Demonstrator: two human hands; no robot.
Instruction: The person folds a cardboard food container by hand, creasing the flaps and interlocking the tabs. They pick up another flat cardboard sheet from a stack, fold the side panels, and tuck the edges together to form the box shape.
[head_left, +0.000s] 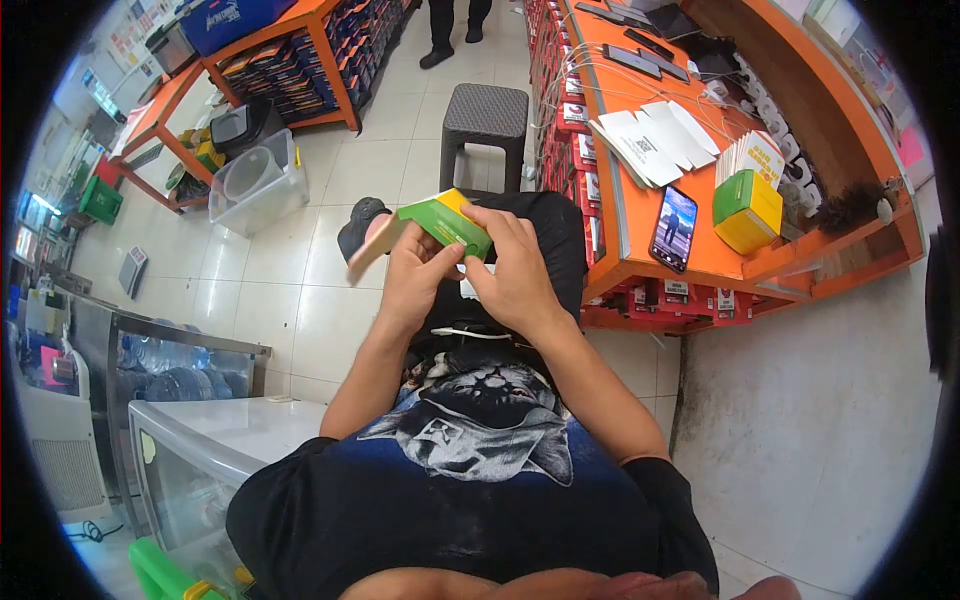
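Note:
Held over my lap is a small green and yellow cardboard box (437, 222), tilted, with both hands on it. My left hand (412, 272) grips its lower left side, thumb along the near edge. My right hand (512, 268) closes on the right end, the index finger over the top and the thumb below. A blurred pinkish strip (374, 246) sticks out to the left of the box. On the orange workbench (625, 235) at my right stands a similar green and yellow box (748, 212), beside a phone (675, 228) with its screen lit.
White flattened cartons (655, 140) and a stack of folded cartons (752, 158) lie on the bench, with cables and several phones behind. A dark stool (486, 112) stands ahead. At the left are a clear plastic bin (262, 195) and a white-topped cabinet (235, 430).

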